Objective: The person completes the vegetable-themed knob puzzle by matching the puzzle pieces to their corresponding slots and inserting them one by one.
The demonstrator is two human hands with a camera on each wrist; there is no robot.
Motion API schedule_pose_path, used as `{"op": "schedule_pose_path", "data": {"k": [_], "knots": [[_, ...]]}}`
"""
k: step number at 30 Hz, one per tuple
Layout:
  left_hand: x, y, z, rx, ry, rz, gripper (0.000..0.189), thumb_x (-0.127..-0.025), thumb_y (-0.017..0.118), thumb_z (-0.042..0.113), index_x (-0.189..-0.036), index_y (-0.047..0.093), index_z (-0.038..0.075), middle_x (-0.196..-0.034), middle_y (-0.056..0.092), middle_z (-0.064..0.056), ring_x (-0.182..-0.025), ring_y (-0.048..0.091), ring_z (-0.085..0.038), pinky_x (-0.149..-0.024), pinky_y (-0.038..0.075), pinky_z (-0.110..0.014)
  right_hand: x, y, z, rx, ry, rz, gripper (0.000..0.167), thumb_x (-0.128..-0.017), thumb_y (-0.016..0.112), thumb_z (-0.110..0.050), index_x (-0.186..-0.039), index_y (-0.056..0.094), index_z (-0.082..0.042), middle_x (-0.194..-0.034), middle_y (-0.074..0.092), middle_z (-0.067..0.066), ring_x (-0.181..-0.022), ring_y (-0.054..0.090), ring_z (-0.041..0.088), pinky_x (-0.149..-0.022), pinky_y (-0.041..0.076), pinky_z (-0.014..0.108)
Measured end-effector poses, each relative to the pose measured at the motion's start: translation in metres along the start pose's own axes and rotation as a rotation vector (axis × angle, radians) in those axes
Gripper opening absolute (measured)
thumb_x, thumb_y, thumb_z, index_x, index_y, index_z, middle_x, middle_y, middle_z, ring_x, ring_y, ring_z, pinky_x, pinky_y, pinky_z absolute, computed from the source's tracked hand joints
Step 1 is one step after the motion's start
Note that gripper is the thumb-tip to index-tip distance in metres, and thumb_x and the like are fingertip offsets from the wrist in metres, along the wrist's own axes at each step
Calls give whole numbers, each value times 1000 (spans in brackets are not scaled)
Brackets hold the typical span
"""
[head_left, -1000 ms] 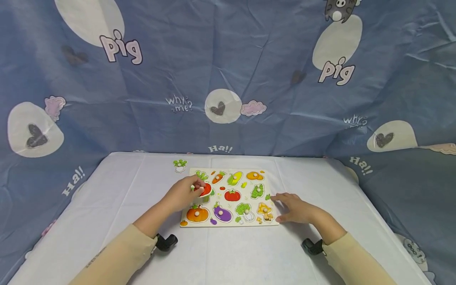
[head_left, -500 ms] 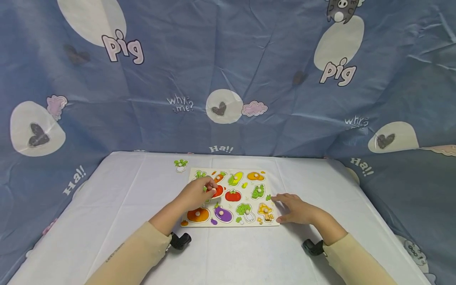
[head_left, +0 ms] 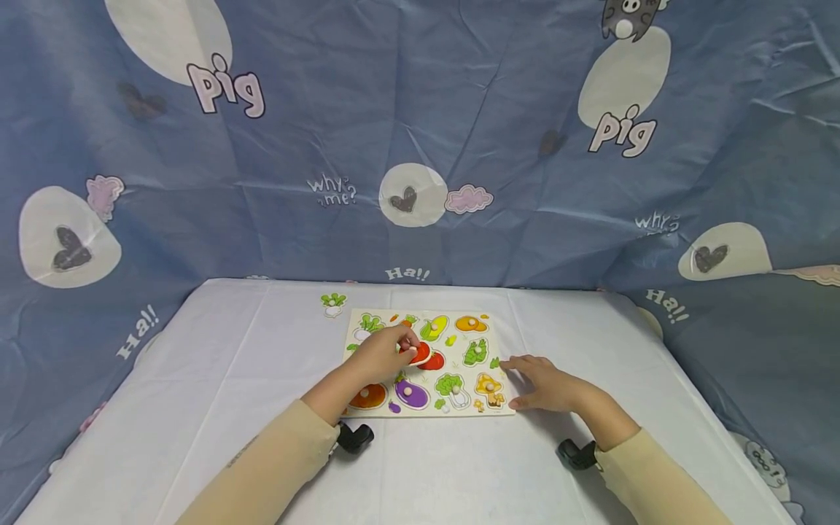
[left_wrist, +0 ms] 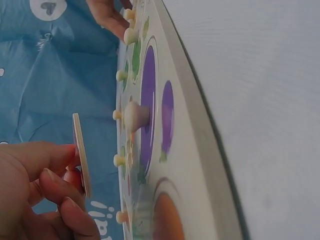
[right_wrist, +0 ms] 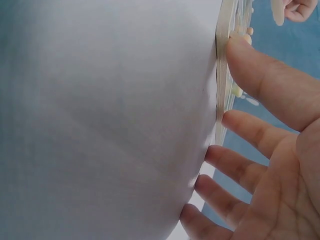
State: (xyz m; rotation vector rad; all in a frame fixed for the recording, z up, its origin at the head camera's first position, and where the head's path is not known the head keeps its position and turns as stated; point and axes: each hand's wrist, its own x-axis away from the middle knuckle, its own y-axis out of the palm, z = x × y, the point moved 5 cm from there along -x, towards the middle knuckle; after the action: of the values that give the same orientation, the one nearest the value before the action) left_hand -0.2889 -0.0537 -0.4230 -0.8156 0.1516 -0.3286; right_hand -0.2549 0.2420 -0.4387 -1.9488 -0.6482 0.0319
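Note:
My left hand (head_left: 383,355) pinches a red tomato puzzle piece (head_left: 421,353) above the middle of the wooden vegetable puzzle board (head_left: 423,413). In the left wrist view the piece (left_wrist: 81,155) stands nearly edge-on between thumb and fingers, apart from the board. Just beyond it the tomato picture (head_left: 435,361) printed on the board is partly covered. At the board's right edge my right hand (head_left: 545,384) rests with fingers spread; the right wrist view has the thumb (right_wrist: 270,80) against the board's edge and the fingertips on the cloth.
A turnip piece (head_left: 332,306) lies on the white cloth (head_left: 262,350) behind the board's left corner. Knobbed pieces sit in the board, among them an eggplant (head_left: 412,394), a mushroom (head_left: 488,387) and corn (head_left: 434,328). A blue curtain (head_left: 420,131) hangs behind the table.
The left hand has carried the tomato piece rightward across the board, from its left side to beside the printed tomato. My right hand has stayed at the board's edge.

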Motion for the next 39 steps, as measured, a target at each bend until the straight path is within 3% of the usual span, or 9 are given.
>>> {"op": "schedule_pose_path", "data": {"k": [6, 18, 39], "knots": [[-9, 8, 0, -4, -8, -35, 4, -97, 67, 17, -97, 63, 18, -86, 56, 2, -79, 52, -16, -74, 45, -32, -1, 1, 1, 9, 8, -4, 78, -83, 81, -38, -147, 48, -8, -154, 38, 24, -142, 28, 49, -111, 27, 66], [-20, 25, 8, -52, -13, -101, 4, -97, 67, 15, -96, 63, 16, -82, 55, 2, -71, 51, -14, -69, 43, -31, 1, -1, 0, 14, 6, -2, 76, -84, 80, -37, -147, 48, -7, -154, 38, 24, -142, 28, 49, -111, 27, 66], [-25, 34, 7, -57, -42, -116, 5, -97, 65, 16, -99, 64, 11, -85, 56, 2, -77, 52, -14, -72, 45, -31, -2, 1, 0, 6, -2, -6, 78, -84, 80, -37, -147, 47, -6, -154, 37, 25, -142, 28, 49, -111, 27, 67]]}}
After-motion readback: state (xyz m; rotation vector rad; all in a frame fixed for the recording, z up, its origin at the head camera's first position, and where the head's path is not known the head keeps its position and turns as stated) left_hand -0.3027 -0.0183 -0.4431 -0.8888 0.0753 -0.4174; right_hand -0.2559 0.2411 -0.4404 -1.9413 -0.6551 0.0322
